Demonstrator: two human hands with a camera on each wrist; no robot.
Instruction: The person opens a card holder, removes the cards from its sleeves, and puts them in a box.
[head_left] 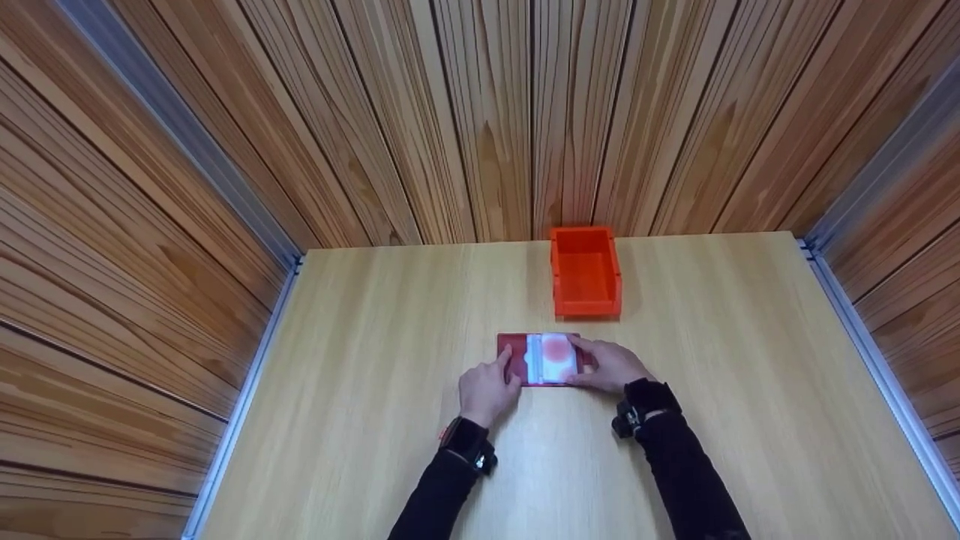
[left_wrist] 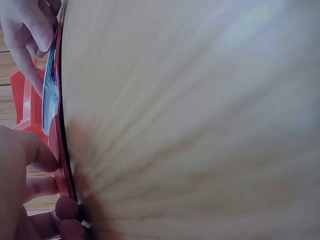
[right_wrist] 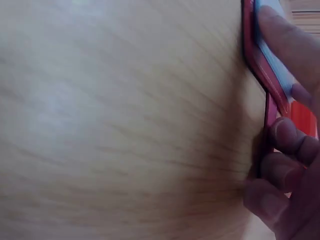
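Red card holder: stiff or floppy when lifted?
The red card holder is probably light, being slim. Its pale sleeves may fan, since their edges show as thin layers. The cover may flex: it looks bent in the right wrist view.

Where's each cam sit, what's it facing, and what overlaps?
Head: on the head, facing forward and down at the table, red wallet and orange bin; left grip, right grip, sleeved forearms show.
Left wrist: on that wrist, facing low across the table along the red wallet; left grip lower left, right grip upper left.
Right wrist: on that wrist, facing low across the table; right grip at right.
Both wrist views share the red wallet, right grip, part of the orange bin.
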